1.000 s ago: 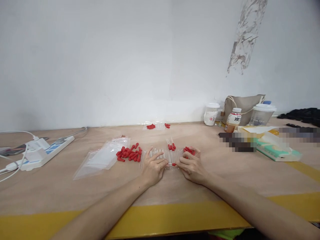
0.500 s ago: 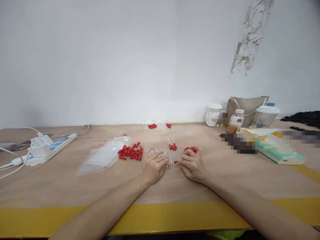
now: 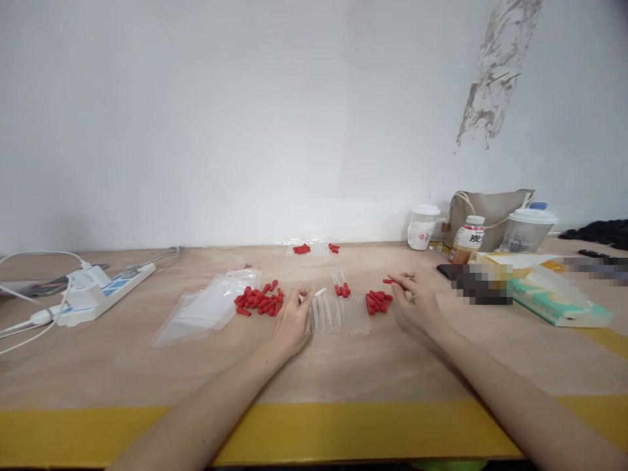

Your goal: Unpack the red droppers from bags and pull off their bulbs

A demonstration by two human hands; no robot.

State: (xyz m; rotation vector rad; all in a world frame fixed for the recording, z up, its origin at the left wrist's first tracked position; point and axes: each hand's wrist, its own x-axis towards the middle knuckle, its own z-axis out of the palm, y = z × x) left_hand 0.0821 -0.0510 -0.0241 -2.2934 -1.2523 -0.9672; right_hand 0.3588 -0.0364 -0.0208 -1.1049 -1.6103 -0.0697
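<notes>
A row of clear plastic tubes (image 3: 341, 314) lies on the wooden table between my hands. My left hand (image 3: 293, 317) is closed at the row's left end, pinching one clear tube (image 3: 318, 294) that tilts upward. My right hand (image 3: 415, 302) is off to the right of the row, its fingertips pinched on a red cap (image 3: 388, 281). One pile of red caps (image 3: 259, 302) lies left of my left hand. A smaller pile of red caps (image 3: 379, 300) sits between the tubes and my right hand. Two capped tubes (image 3: 342, 286) lie just behind the row.
Clear zip bags (image 3: 206, 306) lie at the left, a white power strip (image 3: 93, 294) with cables farther left. More red caps on a bag (image 3: 314, 248) sit by the wall. Cups, a bottle (image 3: 468, 239), a beige bag (image 3: 490, 212) and a tissue pack (image 3: 559, 297) crowd the right.
Both hands left the middle of the tube row. The right hand moved right and up with a red cap; the left shifted to the row's left end and lifted a tube.
</notes>
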